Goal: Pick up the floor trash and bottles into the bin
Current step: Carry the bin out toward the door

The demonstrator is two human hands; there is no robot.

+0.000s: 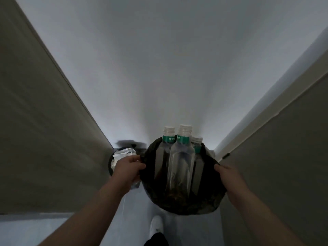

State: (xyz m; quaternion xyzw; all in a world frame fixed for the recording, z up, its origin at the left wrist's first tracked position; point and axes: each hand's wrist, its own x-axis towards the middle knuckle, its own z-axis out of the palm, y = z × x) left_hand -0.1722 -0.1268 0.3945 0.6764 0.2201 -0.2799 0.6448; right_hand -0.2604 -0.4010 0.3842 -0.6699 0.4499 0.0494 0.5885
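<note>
I am holding the bin (182,197) at its rim, left grip (126,170) and right grip (230,181) each pinching an edge. Three bottles (181,164) are standing upright inside it.

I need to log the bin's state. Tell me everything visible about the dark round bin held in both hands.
The dark round bin looks lined with a black plastic bag. It is lifted off the floor, left hand and right hand gripping opposite rim edges. Three clear bottles with green labels stand upright inside, necks above the rim.
</note>
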